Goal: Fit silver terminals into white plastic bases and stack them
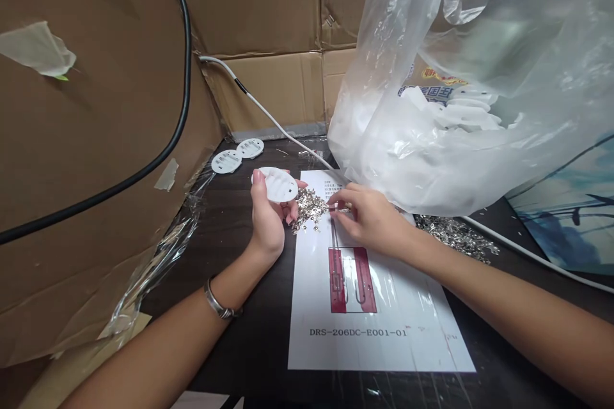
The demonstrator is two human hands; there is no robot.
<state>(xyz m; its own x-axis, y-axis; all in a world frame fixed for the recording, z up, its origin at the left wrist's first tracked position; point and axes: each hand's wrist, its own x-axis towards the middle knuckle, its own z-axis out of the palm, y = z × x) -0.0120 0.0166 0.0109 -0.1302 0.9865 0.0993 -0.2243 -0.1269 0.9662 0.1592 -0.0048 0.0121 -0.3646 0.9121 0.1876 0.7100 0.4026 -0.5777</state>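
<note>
My left hand point(268, 223) grips a white oval plastic plate point(277, 185), thumb on top and fingers beneath. Beside it a heap of small shiny metal pieces point(309, 204) lies on a printed sheet point(311, 351). My right hand point(367, 214) is at the heap's right edge with thumb and fingertips pinched together. Whatever is between those fingertips is too small to name. Two similar white oval plates, a nearer one point(226, 162) and a farther one point(250, 148), rest on the dark table beyond my left hand.
A large clear plastic bag point(384, 166) of white parts stands at the back right. More metal pieces point(455, 236) lie beside my right forearm. A white cable point(273, 118) crosses the back, and a black cable point(185, 77) hangs at left. Cardboard walls point(254, 6) enclose the table.
</note>
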